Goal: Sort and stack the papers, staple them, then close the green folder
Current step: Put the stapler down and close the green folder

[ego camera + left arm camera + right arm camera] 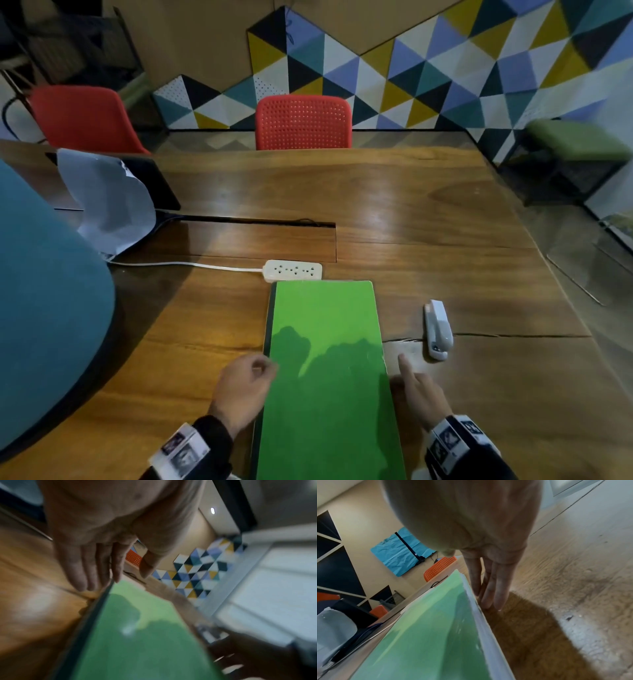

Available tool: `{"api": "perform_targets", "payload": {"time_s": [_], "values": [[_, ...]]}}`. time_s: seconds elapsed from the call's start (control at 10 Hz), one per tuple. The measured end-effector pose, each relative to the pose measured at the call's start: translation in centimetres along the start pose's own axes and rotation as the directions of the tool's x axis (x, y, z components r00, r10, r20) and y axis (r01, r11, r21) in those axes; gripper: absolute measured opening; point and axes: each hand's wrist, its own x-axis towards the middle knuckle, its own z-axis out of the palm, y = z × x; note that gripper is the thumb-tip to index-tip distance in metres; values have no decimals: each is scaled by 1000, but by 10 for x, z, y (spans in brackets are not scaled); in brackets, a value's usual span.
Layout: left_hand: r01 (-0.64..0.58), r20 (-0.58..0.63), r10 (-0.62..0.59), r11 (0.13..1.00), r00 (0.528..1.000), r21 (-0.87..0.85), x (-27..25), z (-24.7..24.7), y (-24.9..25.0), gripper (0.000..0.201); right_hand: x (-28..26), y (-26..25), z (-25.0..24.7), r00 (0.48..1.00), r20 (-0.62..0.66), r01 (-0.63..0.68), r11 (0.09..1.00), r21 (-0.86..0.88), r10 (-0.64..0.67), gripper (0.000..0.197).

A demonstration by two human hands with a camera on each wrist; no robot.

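Note:
The green folder (pixel 325 342) lies shut and flat on the wooden table (pixel 445 222), right in front of me. White paper edges (pixel 481 622) show along its right side. My left hand (pixel 260 370) is at the folder's dark left spine. In the left wrist view its fingers (pixel 89 574) point down to the table beside the folder (pixel 137 649), holding nothing. My right hand (pixel 411 377) is by the right edge, its straight fingers (pixel 488 595) touching the table next to the folder (pixel 428 635). A white stapler (pixel 437 329) lies just beyond the right hand.
A white power strip (pixel 293 270) with its cord lies against the folder's far edge. At the far left a white bag (pixel 109 202) leans on a dark device (pixel 161 185). A teal seat back (pixel 44 308) bulks at my left. A red chair (pixel 303 123) stands across the table.

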Motion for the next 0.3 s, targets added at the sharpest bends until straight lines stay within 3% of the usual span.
{"api": "perform_targets", "payload": {"time_s": [0.1,0.2,0.3], "values": [[195,-82,-183,964,980,180,27,17,-29,50,7,3,6,999,19,30,1000,-5,-30,95],[241,18,-248,956,969,166,39,31,-39,46,16,10,11,996,87,32,998,-63,-26,109],[207,-1,-209,968,978,144,42,31,-47,18,5,-13,-6,996,75,47,995,-93,-40,108]]}}
